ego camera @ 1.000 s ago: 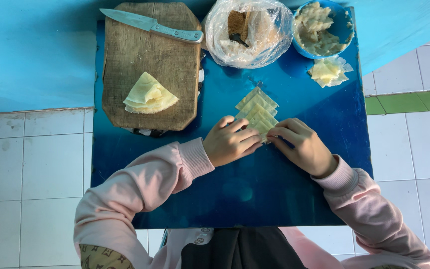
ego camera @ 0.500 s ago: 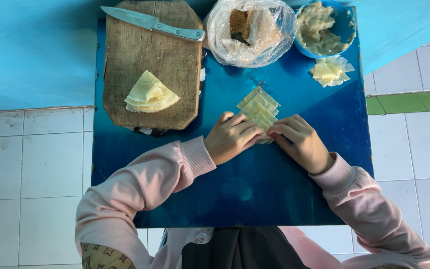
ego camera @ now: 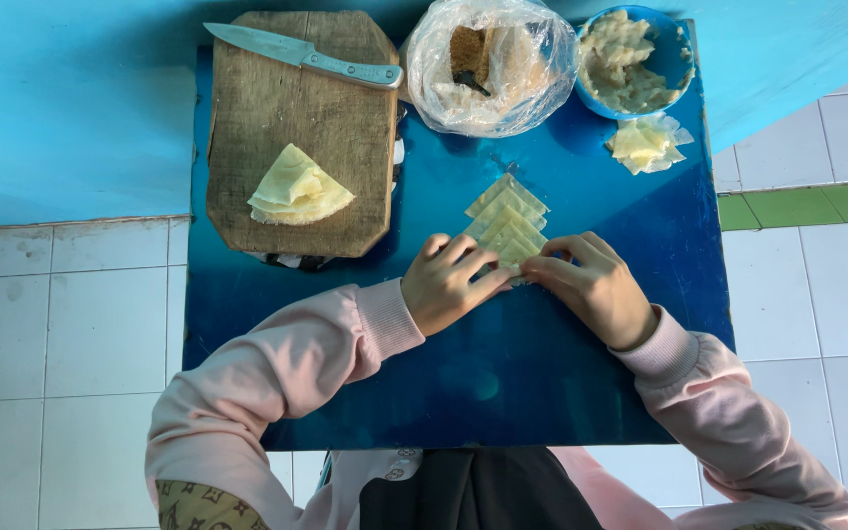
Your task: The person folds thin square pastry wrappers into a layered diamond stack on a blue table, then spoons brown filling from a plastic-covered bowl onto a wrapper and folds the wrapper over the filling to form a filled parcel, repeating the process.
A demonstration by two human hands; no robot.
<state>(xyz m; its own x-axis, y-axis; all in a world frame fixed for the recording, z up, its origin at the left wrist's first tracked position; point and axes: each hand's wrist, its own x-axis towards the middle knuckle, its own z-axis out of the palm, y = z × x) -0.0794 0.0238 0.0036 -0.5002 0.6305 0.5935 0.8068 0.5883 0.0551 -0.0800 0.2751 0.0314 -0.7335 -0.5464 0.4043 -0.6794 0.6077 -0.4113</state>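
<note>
A: The row of folded wrappers point(ego camera: 508, 221) — pale yellow, overlapping like shingles — lies on the blue worktop point(ego camera: 581, 373) just past your fingertips, running up toward one o'clock from your hands.

B: And my hands?

A: Your left hand point(ego camera: 453, 285) sits at the row's seven o'clock end, fingers curled down onto the nearest wrapper. Your right hand point(ego camera: 596, 285) is just beside it at four o'clock, fingertips pressing the same piece. Both grips are closed down on that wrapper's edge, pinching it against the worktop; the two hands nearly meet over it.

B: What's around me?

A: At ten o'clock from your hands stands a wooden cutting board point(ego camera: 277, 98), with a fan-shaped stack of flat wrappers point(ego camera: 298, 186) near its lower part. A knife point(ego camera: 301, 54) lies across the board's far edge, blade to the left, handle toward the clear plastic bag point(ego camera: 532, 79) at twelve o'clock. A brown block shows inside that bag. At one o'clock is a blue bowl point(ego camera: 677, 69) of pale, lumpy filling point(ego camera: 620, 69) — and just below it, on the worktop, a small heap of filled pieces point(ego camera: 645, 144). White floor tiles point(ego camera: 71, 324) show to either side of the worktop.
</note>
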